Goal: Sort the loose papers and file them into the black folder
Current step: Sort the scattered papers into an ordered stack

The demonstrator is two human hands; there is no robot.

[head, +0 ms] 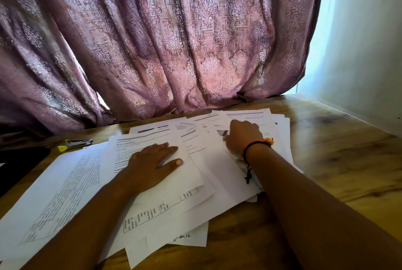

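Note:
Several loose printed papers [195, 182] lie spread and overlapping across the wooden table [337, 161]. My left hand [152, 161] lies flat, fingers straight, on a printed sheet [139, 143] in the middle of the spread. My right hand [243, 137] is further back on the right stack of sheets [250, 115], fingers bent down onto the paper; whether it pinches a sheet is hidden by the hand. A black folder [19, 163] lies at the table's left edge, partly out of view.
A stapler [80, 142] and a yellow highlighter [63, 148] lie behind the papers at the left. A purple patterned curtain [174, 41] hangs along the table's back edge. A white wall [365, 52] stands at the right. Bare wood shows at the right.

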